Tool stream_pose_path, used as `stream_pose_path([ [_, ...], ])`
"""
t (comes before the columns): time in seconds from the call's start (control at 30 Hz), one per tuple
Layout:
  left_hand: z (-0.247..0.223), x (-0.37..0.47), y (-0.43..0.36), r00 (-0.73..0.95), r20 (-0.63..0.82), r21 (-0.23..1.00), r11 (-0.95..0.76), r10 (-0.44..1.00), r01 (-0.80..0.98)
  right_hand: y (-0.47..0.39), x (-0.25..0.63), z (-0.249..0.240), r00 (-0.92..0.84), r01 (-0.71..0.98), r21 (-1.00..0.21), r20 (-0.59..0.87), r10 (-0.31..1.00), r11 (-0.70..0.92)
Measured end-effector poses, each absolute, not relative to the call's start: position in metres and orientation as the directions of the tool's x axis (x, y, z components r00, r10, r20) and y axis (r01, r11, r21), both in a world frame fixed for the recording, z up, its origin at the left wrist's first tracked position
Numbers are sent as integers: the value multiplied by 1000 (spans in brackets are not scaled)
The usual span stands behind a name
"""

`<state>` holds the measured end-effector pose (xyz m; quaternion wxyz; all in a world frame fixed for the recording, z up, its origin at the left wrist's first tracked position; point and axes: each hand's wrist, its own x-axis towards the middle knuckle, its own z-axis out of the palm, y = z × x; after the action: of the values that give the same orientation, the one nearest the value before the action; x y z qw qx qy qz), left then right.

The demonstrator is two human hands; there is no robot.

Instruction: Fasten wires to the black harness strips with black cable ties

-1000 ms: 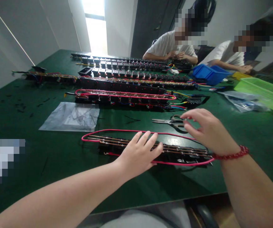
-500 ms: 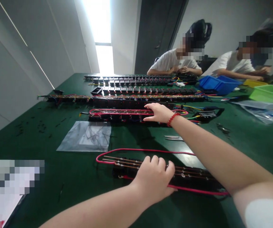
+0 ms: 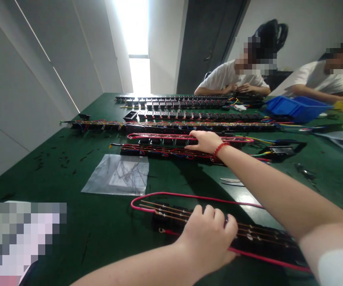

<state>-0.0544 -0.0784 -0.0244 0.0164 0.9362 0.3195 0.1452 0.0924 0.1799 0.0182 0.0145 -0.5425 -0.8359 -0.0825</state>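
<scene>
My left hand (image 3: 208, 238) is wrapped over a long black strip assembly (image 3: 266, 236) on the near part of the table, its fingers bent across thin copper rods. A thick red cable loops around this strip, and a ring terminal (image 3: 161, 230) shows at its left end. Farther off, my right hand (image 3: 205, 142), with a red bead bracelet at the wrist, closes its thumb and fingers around a second red cable loop (image 3: 156, 136). That loop lies along the far side of another black strip (image 3: 159, 151) with fine red and blue wires. The fingertips are partly hidden.
More wired black strips (image 3: 171, 126) lie behind. Scissors (image 3: 232, 182), a clear bag of thin dark pieces (image 3: 126, 174) and a blue bin (image 3: 298, 108) are on the green table (image 3: 70, 190). Two people in white shirts (image 3: 219, 77) sit across the table.
The far red cable loop has shifted away from on top of its strip to the strip's far side, with my right hand at it. My left hand stays on the near strip. The view has shifted.
</scene>
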Motion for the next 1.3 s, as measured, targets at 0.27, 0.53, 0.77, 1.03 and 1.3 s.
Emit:
stream_pose_path([
  [0.27,-25,-56,-77,757,299,100,-808,581,581,225,88,5,-473,878,114,56,880,464],
  [0.53,-25,-56,-77,755,309,107,-810,579,577,257,121,5,-462,886,122,154,873,447],
  [0.77,-25,-54,-77,746,307,102,-800,591,591,294,146,-2,-320,939,81,-163,933,336],
  [1.03,-24,-56,-76,749,309,85,-802,586,592,313,139,-3,-275,947,105,-228,934,304],
  [1.3,-23,-57,-75,756,291,93,-804,587,588,306,133,-15,-273,956,126,58,960,264],
])
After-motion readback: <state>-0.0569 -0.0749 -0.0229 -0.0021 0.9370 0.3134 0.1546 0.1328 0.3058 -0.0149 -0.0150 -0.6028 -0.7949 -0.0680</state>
